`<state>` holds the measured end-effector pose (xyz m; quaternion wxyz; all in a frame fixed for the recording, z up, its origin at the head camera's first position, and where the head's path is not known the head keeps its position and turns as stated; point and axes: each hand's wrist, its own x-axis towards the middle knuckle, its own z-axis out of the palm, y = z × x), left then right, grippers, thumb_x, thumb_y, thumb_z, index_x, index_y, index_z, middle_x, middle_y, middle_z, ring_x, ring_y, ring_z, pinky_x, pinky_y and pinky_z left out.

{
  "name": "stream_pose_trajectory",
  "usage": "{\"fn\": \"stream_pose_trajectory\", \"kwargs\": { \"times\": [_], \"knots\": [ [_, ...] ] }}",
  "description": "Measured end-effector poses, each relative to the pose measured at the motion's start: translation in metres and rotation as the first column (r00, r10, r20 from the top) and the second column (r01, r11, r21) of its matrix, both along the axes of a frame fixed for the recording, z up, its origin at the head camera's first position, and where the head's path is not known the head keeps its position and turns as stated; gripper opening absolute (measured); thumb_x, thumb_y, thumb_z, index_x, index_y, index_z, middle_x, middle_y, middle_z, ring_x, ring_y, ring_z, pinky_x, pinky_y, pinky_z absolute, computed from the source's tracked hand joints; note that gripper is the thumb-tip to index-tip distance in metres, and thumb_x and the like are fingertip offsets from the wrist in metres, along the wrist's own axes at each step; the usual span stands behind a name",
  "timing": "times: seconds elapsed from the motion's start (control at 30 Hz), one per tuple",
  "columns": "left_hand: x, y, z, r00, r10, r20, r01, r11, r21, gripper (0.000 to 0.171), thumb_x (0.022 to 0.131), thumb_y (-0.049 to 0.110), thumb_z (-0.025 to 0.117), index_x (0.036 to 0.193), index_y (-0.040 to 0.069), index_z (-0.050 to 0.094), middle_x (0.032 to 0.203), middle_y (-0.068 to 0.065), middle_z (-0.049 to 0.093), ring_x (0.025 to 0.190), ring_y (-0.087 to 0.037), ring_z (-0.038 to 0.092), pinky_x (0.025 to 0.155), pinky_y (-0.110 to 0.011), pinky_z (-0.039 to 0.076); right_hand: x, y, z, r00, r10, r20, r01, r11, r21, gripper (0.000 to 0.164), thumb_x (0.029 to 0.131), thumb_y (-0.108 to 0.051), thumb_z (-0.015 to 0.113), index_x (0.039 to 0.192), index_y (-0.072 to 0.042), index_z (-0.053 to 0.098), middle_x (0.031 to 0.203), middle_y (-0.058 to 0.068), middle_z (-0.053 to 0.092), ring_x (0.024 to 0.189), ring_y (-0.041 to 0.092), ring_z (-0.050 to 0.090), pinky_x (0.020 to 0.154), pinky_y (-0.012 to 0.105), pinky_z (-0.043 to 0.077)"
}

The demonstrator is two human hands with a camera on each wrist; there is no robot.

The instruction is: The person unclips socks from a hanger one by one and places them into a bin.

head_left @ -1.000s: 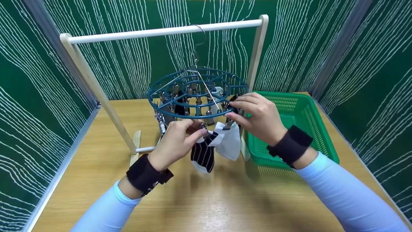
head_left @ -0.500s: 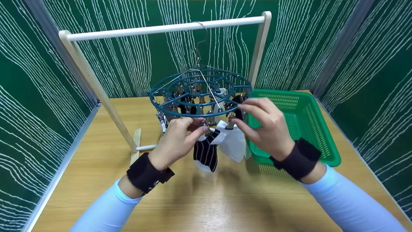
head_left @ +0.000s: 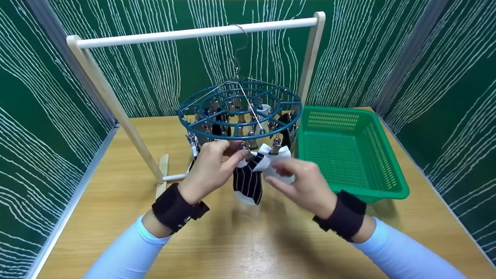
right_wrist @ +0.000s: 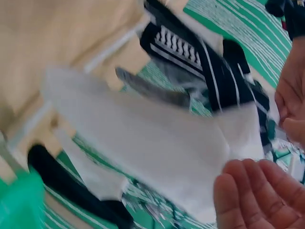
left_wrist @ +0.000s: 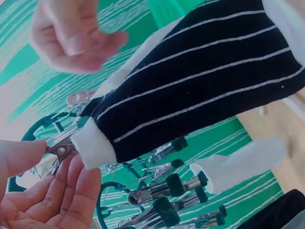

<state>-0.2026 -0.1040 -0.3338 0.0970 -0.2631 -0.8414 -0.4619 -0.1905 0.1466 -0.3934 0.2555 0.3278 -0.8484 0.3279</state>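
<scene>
My left hand (head_left: 211, 164) pinches a metal clip (left_wrist: 61, 151) between thumb and fingers at the front of the round blue hanger (head_left: 223, 136). A black sock with white stripes (head_left: 247, 182) hangs beneath it, its white cuff (left_wrist: 95, 143) at the clip. To its right, a white sock (right_wrist: 143, 129) dangles from another clip (head_left: 276, 147). My right hand (head_left: 304, 182) is beside the white sock, slightly blurred, with relaxed fingers and nothing gripped. In the head view it covers part of that sock's lower half.
A rack with a white bar (head_left: 162, 37) carries the hanger by its hook. More socks and clips hang farther back, among them a black sock (head_left: 286, 130). A green basket (head_left: 352, 155) stands on the wooden table (head_left: 248, 248) at right.
My right hand has come away from the hanger's rim and the white sock's clip, moving down beside the white sock. My left hand has stayed at its clip.
</scene>
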Motion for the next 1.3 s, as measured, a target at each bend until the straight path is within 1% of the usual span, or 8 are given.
{"fn": "stream_pose_trajectory", "kwargs": {
  "times": [0.17,0.37,0.53,0.67,0.77,0.93,1.13,1.3],
  "knots": [
    [0.0,0.001,0.0,0.999,0.003,-0.039,-0.003,1.0,0.001,0.019,0.107,0.011,0.069,0.113,-0.006,0.075,0.106,-0.017,0.082,0.099,-0.027,0.08,0.094,-0.044,0.066,0.0,-0.008,-0.017,0.973,-0.002,0.232,0.005,1.0,-0.015,0.026,0.092,-0.017,0.089,0.109,0.0,0.079,0.097,0.012,0.082,0.081,0.023,0.078,0.073,0.036,0.067],
    [0.0,0.003,0.0,0.997,0.021,-0.068,-0.021,1.0,-0.001,0.019,0.106,0.012,0.07,0.111,-0.005,0.076,0.104,-0.016,0.082,0.098,-0.027,0.079,0.093,-0.046,0.066,-0.008,-0.016,-0.033,0.898,0.061,0.436,-0.024,0.996,-0.089,0.025,0.093,-0.018,0.087,0.105,0.002,0.078,0.094,0.013,0.08,0.08,0.019,0.077,0.073,0.029,0.065],
    [-0.001,0.004,-0.002,0.997,0.019,-0.068,-0.019,1.0,0.007,0.018,0.106,0.011,0.07,0.111,-0.005,0.076,0.103,-0.016,0.082,0.097,-0.027,0.078,0.092,-0.045,0.066,-0.014,-0.021,-0.04,0.83,0.168,0.532,-0.087,0.981,-0.175,0.024,0.099,-0.018,0.081,0.109,0.004,0.077,0.101,0.018,0.081,0.086,0.022,0.078,0.077,0.026,0.064],
    [0.0,0.003,-0.005,0.998,0.025,-0.059,-0.024,1.0,0.017,0.017,0.106,0.011,0.071,0.112,-0.005,0.076,0.105,-0.016,0.081,0.096,-0.026,0.077,0.091,-0.044,0.065,-0.016,-0.024,-0.044,0.803,0.24,0.546,-0.108,0.959,-0.262,0.021,0.102,-0.011,0.075,0.111,0.008,0.076,0.105,0.022,0.081,0.086,0.017,0.076,0.078,0.022,0.062],
    [0.0,0.002,-0.006,0.997,0.033,-0.07,-0.031,0.999,0.031,0.017,0.105,0.01,0.072,0.112,-0.005,0.076,0.105,-0.016,0.081,0.096,-0.027,0.076,0.091,-0.045,0.065,-0.016,-0.025,-0.046,0.798,0.269,0.54,-0.101,0.942,-0.319,0.016,0.103,-0.005,0.071,0.11,0.009,0.077,0.104,0.023,0.08,0.082,0.01,0.07,0.075,0.019,0.059],
    [0.0,0.001,-0.006,0.996,0.046,-0.073,-0.043,0.998,0.048,0.017,0.104,0.01,0.073,0.112,-0.005,0.077,0.104,-0.016,0.081,0.094,-0.027,0.076,0.091,-0.045,0.064,-0.015,-0.024,-0.047,0.818,0.273,0.506,-0.091,0.931,-0.354,0.011,0.101,0.0,0.071,0.102,0.008,0.079,0.094,0.022,0.08,0.074,0.004,0.064,0.068,0.017,0.054],
    [0.0,0.0,-0.005,0.996,0.044,-0.073,-0.04,0.997,0.061,0.016,0.103,0.009,0.073,0.112,-0.003,0.078,0.103,-0.014,0.082,0.093,-0.025,0.076,0.09,-0.043,0.064,-0.013,-0.019,-0.049,0.829,0.245,0.503,-0.08,0.942,-0.326,0.011,0.099,0.0,0.074,0.092,0.006,0.079,0.085,0.02,0.078,0.069,0.003,0.063,0.063,0.017,0.053],
    [0.001,0.0,-0.005,0.994,0.043,-0.101,-0.034,0.996,0.083,0.015,0.102,0.007,0.073,0.11,-0.003,0.079,0.1,-0.014,0.081,0.092,-0.026,0.076,0.089,-0.044,0.064,-0.01,-0.011,-0.048,0.843,0.194,0.502,-0.068,0.964,-0.258,0.023,0.097,-0.002,0.077,0.075,0.003,0.072,0.078,0.016,0.077,0.067,0.004,0.064,0.06,0.017,0.052]
  ]
}}
